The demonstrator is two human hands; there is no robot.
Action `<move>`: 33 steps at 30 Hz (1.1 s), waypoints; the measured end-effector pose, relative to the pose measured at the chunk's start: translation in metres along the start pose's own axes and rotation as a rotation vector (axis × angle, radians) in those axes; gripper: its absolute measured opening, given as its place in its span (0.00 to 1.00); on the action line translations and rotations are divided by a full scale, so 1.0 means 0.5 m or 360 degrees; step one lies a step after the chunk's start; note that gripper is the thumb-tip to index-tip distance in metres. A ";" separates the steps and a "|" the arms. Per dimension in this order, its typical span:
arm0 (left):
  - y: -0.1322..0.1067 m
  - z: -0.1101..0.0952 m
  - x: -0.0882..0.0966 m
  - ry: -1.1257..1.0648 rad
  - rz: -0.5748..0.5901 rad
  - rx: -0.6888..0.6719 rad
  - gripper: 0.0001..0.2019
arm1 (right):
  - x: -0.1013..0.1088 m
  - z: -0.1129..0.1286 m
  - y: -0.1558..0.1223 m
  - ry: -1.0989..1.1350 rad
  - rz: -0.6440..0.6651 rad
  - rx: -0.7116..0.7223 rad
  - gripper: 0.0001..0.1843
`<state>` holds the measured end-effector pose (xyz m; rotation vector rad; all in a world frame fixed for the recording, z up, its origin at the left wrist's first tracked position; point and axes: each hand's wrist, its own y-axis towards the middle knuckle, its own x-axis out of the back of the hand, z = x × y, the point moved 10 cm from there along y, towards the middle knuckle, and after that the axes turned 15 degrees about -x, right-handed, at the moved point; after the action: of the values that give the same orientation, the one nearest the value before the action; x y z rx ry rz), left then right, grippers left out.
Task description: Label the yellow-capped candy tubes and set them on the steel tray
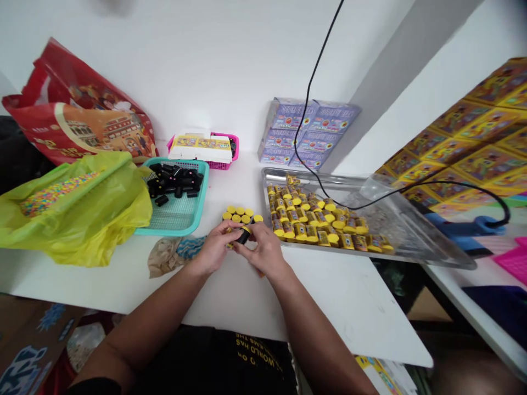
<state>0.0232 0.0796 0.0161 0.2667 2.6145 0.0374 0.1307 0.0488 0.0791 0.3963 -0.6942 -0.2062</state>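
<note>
Over the table (230, 307) my left hand (217, 247) pinches a small black cylinder (244, 236) with a yellow end. My right hand (264, 249) closes on the same cylinder from the other side, its fingertips at the yellow end. Right behind my hands stands a cluster of several small yellow-topped cylinders (239, 211). A crumpled beige and blue cloth (167, 259) lies beside my left wrist. Beyond it, a teal basket (177, 226) holds a pile of black cylinders (177, 178).
At right, a metal tray (432, 249) holds many yellow wrapped cylinders (304, 216), with a black cable (307, 104) across it. Purple boxes (307, 131) and a pink basket (218, 164) stand behind. A yellow bag (102, 197) with colourful beads and a red bag (94, 115) sit left.
</note>
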 end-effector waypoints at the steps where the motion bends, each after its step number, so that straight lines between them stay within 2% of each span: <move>1: 0.001 0.005 0.004 -0.0042 -0.0042 0.0022 0.12 | -0.006 -0.011 0.004 0.0079 0.0044 -0.0094 0.16; 4: 0.006 0.017 0.006 -0.0203 -0.0069 0.0053 0.12 | -0.031 -0.043 0.009 0.0453 0.0203 -0.0416 0.19; 7: 0.008 0.024 -0.004 -0.0360 -0.0014 0.0098 0.10 | -0.047 -0.073 0.006 0.0762 0.0218 -0.0667 0.18; 9: 0.006 0.028 -0.010 -0.0440 0.0011 0.0159 0.11 | -0.041 -0.095 0.007 0.0941 0.0119 -0.0774 0.20; 12: 0.003 0.031 -0.017 -0.0495 0.0058 0.0239 0.13 | -0.011 -0.129 0.011 0.1179 -0.0124 -0.0847 0.21; 15: 0.006 0.032 -0.011 -0.0496 0.0046 0.0239 0.12 | 0.013 -0.143 0.017 0.1238 -0.0213 -0.0835 0.19; 19: 0.012 0.039 0.006 -0.0509 -0.0044 0.0213 0.11 | 0.008 -0.125 0.020 0.1185 -0.0047 -0.0764 0.16; 25: 0.018 0.042 0.019 -0.0632 -0.0168 0.0202 0.10 | -0.004 -0.071 0.015 0.0967 0.0110 -0.0567 0.24; 30: 0.021 0.046 0.028 -0.0678 -0.0267 0.0240 0.10 | -0.028 -0.063 0.013 0.0922 0.0365 -0.0570 0.19; 33: 0.019 0.052 0.025 -0.0707 -0.0253 0.0323 0.11 | -0.019 -0.057 0.016 0.0737 0.0320 -0.0463 0.14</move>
<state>0.0270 0.0908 -0.0122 0.1181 2.1878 -0.3084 0.1425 0.0672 0.0570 0.0856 -0.2383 -0.0194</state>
